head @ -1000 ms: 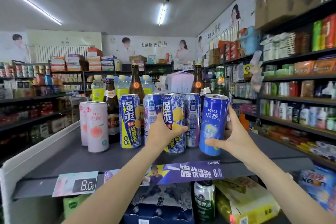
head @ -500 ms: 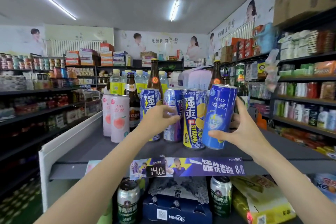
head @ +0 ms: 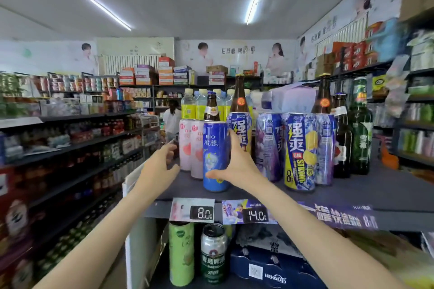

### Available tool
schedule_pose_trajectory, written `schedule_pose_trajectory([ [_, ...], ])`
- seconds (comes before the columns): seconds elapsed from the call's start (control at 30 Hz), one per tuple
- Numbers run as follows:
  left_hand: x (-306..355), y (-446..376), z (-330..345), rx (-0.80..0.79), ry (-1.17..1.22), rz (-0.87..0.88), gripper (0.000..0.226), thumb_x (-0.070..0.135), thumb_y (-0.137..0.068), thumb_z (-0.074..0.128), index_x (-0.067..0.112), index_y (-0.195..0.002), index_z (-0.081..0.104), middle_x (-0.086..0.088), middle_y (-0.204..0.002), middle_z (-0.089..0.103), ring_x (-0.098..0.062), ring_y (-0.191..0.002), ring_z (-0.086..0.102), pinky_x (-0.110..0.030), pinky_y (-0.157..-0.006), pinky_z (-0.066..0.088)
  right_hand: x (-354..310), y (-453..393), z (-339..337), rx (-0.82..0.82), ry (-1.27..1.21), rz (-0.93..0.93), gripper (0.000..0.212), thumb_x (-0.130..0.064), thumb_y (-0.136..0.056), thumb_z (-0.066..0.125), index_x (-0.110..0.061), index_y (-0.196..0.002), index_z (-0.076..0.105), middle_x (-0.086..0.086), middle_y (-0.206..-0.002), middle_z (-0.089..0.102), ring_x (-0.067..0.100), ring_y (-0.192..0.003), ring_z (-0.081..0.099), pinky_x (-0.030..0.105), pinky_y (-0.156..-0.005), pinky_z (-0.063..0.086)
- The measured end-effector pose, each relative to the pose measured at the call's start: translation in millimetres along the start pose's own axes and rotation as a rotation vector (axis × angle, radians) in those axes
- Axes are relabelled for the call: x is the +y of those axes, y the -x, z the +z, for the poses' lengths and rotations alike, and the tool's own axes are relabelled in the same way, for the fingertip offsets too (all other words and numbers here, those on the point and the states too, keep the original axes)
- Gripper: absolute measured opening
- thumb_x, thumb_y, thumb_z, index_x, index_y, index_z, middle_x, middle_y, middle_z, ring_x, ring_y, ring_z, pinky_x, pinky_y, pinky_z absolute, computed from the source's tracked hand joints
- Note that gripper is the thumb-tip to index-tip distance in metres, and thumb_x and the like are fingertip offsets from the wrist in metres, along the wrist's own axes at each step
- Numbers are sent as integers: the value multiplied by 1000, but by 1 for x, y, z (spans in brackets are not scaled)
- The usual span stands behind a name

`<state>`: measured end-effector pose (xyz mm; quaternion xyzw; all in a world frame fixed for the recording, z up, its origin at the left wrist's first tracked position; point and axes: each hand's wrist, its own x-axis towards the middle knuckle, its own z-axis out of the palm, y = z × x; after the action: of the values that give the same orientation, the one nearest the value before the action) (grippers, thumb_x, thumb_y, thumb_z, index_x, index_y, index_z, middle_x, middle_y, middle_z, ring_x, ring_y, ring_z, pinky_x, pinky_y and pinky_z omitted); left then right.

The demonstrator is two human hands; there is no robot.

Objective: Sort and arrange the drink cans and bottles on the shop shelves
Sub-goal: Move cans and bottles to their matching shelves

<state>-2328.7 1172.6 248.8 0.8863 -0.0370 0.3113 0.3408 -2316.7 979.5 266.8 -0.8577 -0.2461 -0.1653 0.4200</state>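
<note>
**Blue can set upright near the shelf's front edge**

The dark shelf (head: 387, 192) carries cans in front and bottles behind. Toward its right stand tall brown bottles (head: 323, 98) and purple-yellow cans (head: 299, 150). At its left end stand two pink cans (head: 191, 148), just beside the blue can (head: 215, 148), which stands upright near the front edge. The right hand (head: 237, 166) grips the blue can, thumb across its front. The left hand (head: 159, 166) hovers off the left end, fingers loosely spread, holding nothing.

right hand (head: 237, 166) carried the blue can (head: 215, 156) left, seemingly onto the shelf (head: 375, 189) beside the pink cans (head: 191, 148).
</note>
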Motion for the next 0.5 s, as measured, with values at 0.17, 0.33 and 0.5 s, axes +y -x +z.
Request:
schedule_pose_trajectory([
  [0.17, -23, 0, -4, -31, -104, 29, 62, 0, -81, 60, 9, -138, 37, -14, -131, 48, -26, -115, 51, -29, -96, 38, -3, -14, 30, 82, 31, -44, 113, -26, -65, 84, -23, -147, 6, 4, -137, 45, 24, -122, 47, 35, -96, 43],
  [0.33, -20, -3, -2, 63, 81, -26, 54, 4, -85, 57, 12, -136, 39, -8, -130, 51, -24, -113, 53, -30, -91, 41, -3, -17, 51, 124, 23, -68, 97, -30, -68, 82, -17, -142, 20, 8, -130, 40, 23, -123, 42, 33, -96, 39],
  [0.5, -2, -7, -10, 159, 301, -80, 43, 11, -92, 50, 14, -135, 41, -4, -127, 53, -15, -104, 52, -28, -79, 41, -13, -14, 47, 102, 43, -44, 86, -33, -72, 79, -14, -138, 27, 8, -129, 43, 22, -120, 45, 33, -95, 41],
])
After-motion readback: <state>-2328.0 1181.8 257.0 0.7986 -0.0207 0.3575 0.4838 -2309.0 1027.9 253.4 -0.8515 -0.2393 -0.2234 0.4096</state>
